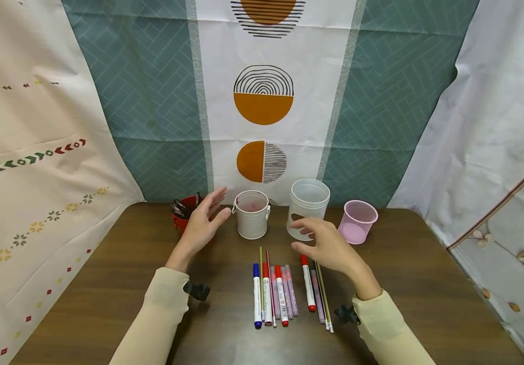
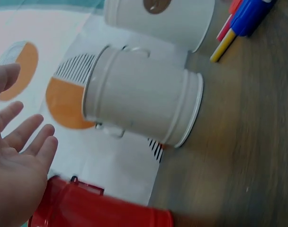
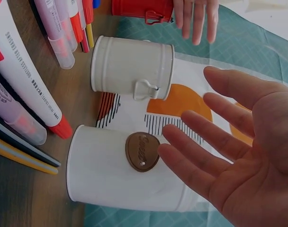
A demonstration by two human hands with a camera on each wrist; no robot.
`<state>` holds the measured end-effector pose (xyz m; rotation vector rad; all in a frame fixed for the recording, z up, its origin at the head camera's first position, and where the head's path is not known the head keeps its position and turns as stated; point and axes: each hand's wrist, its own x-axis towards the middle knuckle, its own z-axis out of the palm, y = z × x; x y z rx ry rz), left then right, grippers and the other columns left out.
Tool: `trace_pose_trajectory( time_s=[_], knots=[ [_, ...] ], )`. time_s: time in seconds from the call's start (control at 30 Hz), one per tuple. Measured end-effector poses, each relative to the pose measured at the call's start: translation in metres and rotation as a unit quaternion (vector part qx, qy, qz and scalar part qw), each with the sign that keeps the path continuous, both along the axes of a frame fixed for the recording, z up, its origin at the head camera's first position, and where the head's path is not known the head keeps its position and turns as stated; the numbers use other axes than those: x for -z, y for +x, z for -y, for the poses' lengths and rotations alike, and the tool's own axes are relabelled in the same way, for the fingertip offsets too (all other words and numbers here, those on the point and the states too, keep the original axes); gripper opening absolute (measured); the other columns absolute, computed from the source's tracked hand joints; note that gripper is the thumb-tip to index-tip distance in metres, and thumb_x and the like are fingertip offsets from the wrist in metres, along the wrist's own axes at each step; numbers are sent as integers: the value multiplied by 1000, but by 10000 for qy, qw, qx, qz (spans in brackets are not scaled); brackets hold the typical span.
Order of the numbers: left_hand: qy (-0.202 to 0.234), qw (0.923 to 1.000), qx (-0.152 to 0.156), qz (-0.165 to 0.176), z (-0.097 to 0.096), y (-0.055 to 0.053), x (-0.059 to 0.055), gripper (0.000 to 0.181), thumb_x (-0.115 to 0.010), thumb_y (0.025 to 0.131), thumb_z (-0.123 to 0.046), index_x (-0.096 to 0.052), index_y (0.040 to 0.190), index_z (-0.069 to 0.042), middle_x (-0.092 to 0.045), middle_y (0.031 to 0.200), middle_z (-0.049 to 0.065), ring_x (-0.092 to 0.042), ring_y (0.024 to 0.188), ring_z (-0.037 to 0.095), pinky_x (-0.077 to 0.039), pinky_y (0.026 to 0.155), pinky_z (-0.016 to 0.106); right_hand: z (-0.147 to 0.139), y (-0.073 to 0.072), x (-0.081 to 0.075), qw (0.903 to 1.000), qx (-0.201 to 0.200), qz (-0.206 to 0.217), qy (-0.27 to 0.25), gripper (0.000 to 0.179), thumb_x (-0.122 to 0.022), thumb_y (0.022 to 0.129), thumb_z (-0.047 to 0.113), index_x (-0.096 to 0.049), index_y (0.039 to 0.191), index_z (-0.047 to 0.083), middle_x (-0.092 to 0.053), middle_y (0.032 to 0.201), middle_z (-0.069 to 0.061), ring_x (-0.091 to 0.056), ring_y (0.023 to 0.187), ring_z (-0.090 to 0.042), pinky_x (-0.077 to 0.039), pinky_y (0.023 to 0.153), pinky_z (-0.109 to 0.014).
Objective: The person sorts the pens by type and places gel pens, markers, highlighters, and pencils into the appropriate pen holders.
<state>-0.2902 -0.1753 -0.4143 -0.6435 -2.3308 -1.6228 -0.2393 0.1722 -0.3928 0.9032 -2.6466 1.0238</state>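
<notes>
My left hand (image 1: 200, 223) is raised with fingers spread, between the red bucket (image 2: 106, 208) and the small white bucket (image 1: 251, 225), and holds nothing. Relaxed and slightly bent, the fingers of my right hand (image 1: 327, 246) overlap the front of the large white canister (image 1: 312, 197) in the head view; this hand is empty too. A brown oval label (image 3: 142, 151) marks that canister. Below the hands lie two groups of pens: a blue marker (image 1: 257, 296), red markers (image 1: 281, 296), pale purple pens (image 1: 291, 291) and pencils on the left, a red marker (image 1: 308, 284), a purple pen and pencils on the right.
Dark pieces (image 1: 180, 209) stick out of the red bucket, partly behind my left hand. A pink mesh cup (image 1: 356, 228) stands at the back right of the brown table (image 1: 408, 284). Patterned cloth (image 1: 161, 101) hangs right behind the containers.
</notes>
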Motion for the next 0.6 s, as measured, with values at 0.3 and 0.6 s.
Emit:
trace_pose_trajectory(
  time_s=[0.3, 0.6],
  knots=[
    [-519, 9983, -185, 179, -20, -17, 12, 74, -70, 103, -26, -33, 166, -11, -38, 169, 14, -38, 155, 35, -31, 127, 51, -1, 2, -3, 9999, 56, 101, 52, 45, -84, 92, 13, -69, 133, 4, -73, 131, -12, -72, 112, -36, -60, 96, -54],
    [-290, 9969, -302, 665, -26, -31, 36, 83, -71, 102, -30, -24, 169, -15, -30, 172, 15, -32, 157, 36, -29, 128, 56, -1, 1, -2, 9999, -25, 110, 80, 44, -84, 91, 12, -69, 133, 4, -72, 130, -13, -72, 112, -35, -60, 96, -55]
  ],
)
